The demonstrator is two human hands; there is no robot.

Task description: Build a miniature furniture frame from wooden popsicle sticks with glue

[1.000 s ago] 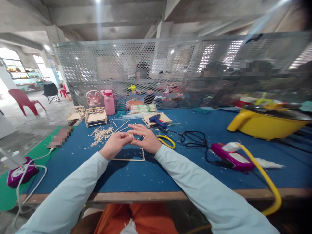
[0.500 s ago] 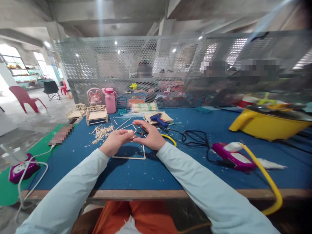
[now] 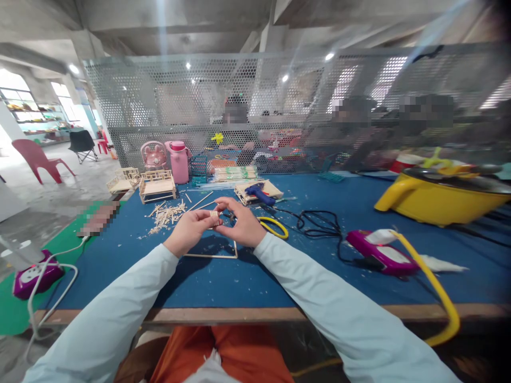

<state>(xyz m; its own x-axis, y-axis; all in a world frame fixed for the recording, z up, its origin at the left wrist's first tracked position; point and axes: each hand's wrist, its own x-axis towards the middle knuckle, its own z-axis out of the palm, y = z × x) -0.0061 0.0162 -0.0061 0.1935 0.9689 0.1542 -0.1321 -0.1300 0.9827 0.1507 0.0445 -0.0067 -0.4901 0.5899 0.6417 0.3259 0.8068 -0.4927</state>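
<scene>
My left hand (image 3: 188, 230) pinches a small pale wooden piece (image 3: 214, 214) between thumb and fingers, above the blue table mat. My right hand (image 3: 244, 224) curves around the far side of that piece, thumb and fingers apart; whether its fingertips touch the wood I cannot tell. Below both hands lies a thin wooden stick frame (image 3: 211, 256), partly hidden by them. Left of the hands is a pile of short sticks (image 3: 167, 215). Beyond the right hand, a blue glue gun (image 3: 259, 192) rests on a small wooden frame piece (image 3: 275, 190).
Miniature wooden bed-like models (image 3: 157, 187) stand at the back left beside a pink flask (image 3: 179, 162). Rightward are a black cable (image 3: 319, 219), a purple power strip (image 3: 381, 252) and a yellow pot (image 3: 439, 199). A perforated metal screen (image 3: 179, 101) closes the back.
The right hand's fingers have come slightly closer to the left fingertips around the small wooden piece. The whole view has shifted a little.
</scene>
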